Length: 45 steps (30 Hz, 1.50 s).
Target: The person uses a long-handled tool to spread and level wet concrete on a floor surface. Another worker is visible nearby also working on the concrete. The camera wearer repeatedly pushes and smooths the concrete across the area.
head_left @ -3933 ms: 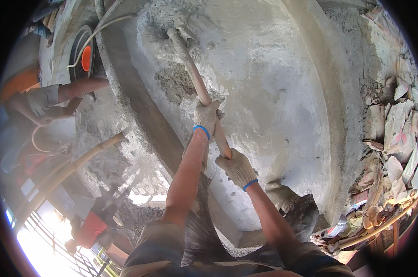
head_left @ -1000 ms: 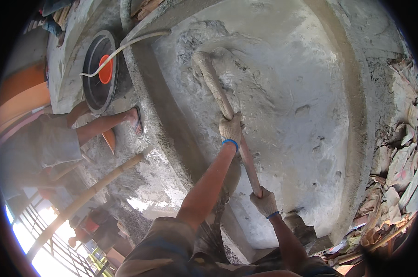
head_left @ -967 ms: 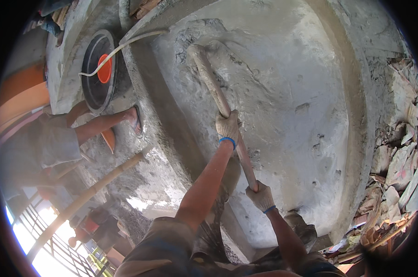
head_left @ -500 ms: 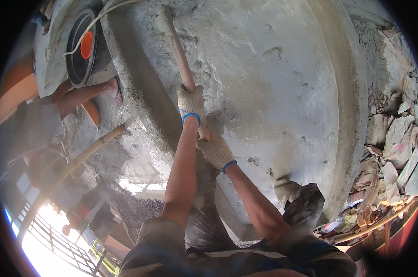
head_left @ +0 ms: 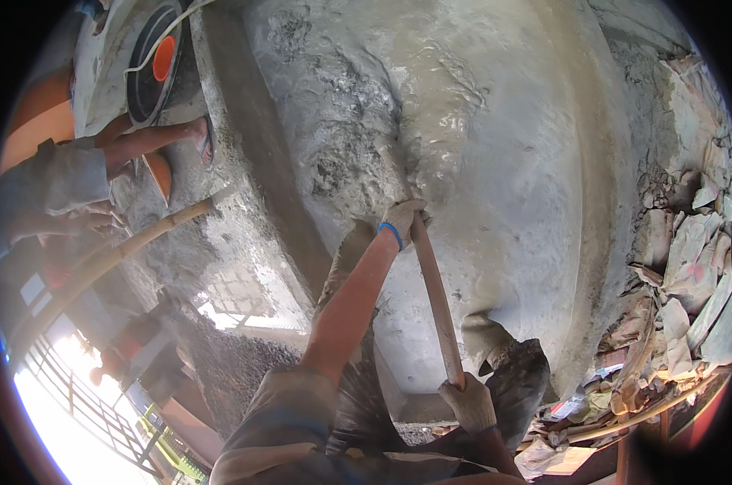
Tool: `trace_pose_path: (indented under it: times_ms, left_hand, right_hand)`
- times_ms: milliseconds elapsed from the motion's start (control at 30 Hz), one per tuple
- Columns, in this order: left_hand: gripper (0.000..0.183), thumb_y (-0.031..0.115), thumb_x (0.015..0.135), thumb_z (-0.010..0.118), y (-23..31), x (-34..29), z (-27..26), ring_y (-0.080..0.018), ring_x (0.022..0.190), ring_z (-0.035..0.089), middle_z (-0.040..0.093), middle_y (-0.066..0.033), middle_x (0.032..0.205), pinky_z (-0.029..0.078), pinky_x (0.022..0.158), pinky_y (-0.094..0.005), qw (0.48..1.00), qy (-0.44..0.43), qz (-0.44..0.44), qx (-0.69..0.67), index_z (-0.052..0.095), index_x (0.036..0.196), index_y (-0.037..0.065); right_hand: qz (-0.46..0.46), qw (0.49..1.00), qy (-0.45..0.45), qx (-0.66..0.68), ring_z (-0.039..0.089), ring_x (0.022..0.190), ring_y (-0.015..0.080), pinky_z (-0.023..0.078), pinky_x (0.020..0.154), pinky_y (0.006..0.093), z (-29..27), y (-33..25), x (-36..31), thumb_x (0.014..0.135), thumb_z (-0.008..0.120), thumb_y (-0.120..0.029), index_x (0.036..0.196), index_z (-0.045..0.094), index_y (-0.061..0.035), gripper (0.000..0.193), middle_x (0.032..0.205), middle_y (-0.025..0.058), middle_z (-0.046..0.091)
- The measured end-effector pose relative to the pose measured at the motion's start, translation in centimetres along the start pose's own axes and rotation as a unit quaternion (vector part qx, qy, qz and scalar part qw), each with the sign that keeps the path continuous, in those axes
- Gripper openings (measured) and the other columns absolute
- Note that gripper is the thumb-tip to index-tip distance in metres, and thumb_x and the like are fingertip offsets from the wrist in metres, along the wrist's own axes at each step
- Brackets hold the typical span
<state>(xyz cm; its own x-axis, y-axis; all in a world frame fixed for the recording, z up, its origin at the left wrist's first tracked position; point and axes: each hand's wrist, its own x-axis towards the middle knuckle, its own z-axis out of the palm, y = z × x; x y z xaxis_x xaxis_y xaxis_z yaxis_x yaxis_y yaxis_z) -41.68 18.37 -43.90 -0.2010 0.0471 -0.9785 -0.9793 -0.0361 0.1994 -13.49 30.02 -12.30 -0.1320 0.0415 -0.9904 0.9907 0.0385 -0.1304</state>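
Observation:
A long wooden handle (head_left: 436, 295) runs from the wet cement up toward my body, and both my hands grip it. My left hand (head_left: 402, 218), in a knitted glove with a blue cuff, is wrapped round its middle. Nearer to me, my right hand (head_left: 468, 402), gloved too, closes round the handle's end. The tool's far end is sunk in the grey wet cement mix (head_left: 503, 202), so its head is hidden. Beyond that end the mix lies churned into a rough, lumpy furrow. My boots and trouser legs stand in the mix at the near side.
A concrete wall (head_left: 236, 105) borders the mix on the left, a curved rim (head_left: 596, 186) on the right. Beyond the left wall are a black tub (head_left: 143, 105) with an orange bowl (head_left: 164, 59), a bamboo pole (head_left: 160, 229) and another person. Torn paper sacks (head_left: 693, 250) pile up at the right.
The handle has been drawn toward me and tilted the other way. My right hand has slid back near my body, apart from the left. The mix ahead is now churned.

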Motion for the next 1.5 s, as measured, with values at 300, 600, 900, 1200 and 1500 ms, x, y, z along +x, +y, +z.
trace_pose_path:
  times_ms: [300, 600, 900, 1200, 1500]
  left_hand:
    - [0.014, 0.016, 0.094, 0.072, 0.5, 0.5, -0.6, -0.0209, 0.073, 0.067, 0.062, -0.005, 0.085, 0.066, 0.07, -0.0418, 0.992, -0.011, -0.127, -0.005, 0.061, 0.102, 0.012]
    - [0.025, 0.014, 0.091, 0.074, 15.4, 2.8, -2.7, -0.0208, 0.07, 0.066, 0.063, -0.0068, 0.091, 0.061, 0.063, -0.0394, 0.991, 0.06, 0.07, -0.097, 0.062, 0.112, 0.009]
    - [0.026, 0.017, 0.094, 0.077, 28.5, -0.6, -2.5, -0.015, 0.068, 0.064, 0.063, -0.0054, 0.088, 0.059, 0.063, -0.0326, 0.949, 0.123, 0.29, -0.031, 0.062, 0.113, 0.007]
    - [0.035, 0.025, 0.09, 0.076, 24.1, -3.4, -5.2, -0.0149, 0.064, 0.062, 0.063, -0.0061, 0.082, 0.055, 0.058, -0.0335, 0.895, 0.209, 0.348, 0.182, 0.062, 0.109, -0.001]
    - [0.031, 0.018, 0.086, 0.084, 9.9, -5.1, -2.8, -0.0165, 0.06, 0.062, 0.064, -0.0051, 0.08, 0.055, 0.054, -0.0345, 0.947, 0.139, 0.266, 0.114, 0.063, 0.105, 0.003]
  right_hand:
    - [-0.004, 0.994, 0.065, -0.084, 0.078, 0.08, 0.0397, 0.058, 0.071, 0.049, 0.4, -1.7, -2.3, 0.087, 0.08, -0.033, 0.093, 0.072, 0.0017, 0.037, 0.081, 0.0243, 0.074]
    - [-0.113, 0.977, 0.111, -0.14, 0.073, 0.072, 0.0391, 0.055, 0.066, 0.0492, 1.9, -8.9, 10.3, 0.085, 0.079, -0.031, 0.091, 0.07, -0.002, 0.031, 0.075, 0.0208, 0.071]
    - [-0.225, 0.97, 0.058, -0.068, 0.074, 0.08, 0.046, 0.057, 0.071, 0.0532, 8.3, -23.9, 24.2, 0.089, 0.077, -0.04, 0.102, 0.072, -0.0053, 0.038, 0.081, 0.0223, 0.073]
    - [-0.421, 0.904, 0.077, -0.017, 0.072, 0.097, 0.0466, 0.058, 0.082, 0.055, 15.8, -36.1, 31.6, 0.095, 0.071, -0.034, 0.109, 0.065, -0.0016, 0.036, 0.101, 0.0258, 0.074]
    - [-0.304, 0.942, 0.02, -0.139, 0.072, 0.098, 0.048, 0.057, 0.085, 0.0552, 4.8, -15.8, 17.5, 0.094, 0.069, -0.039, 0.109, 0.067, 0.0001, 0.042, 0.106, 0.029, 0.073]
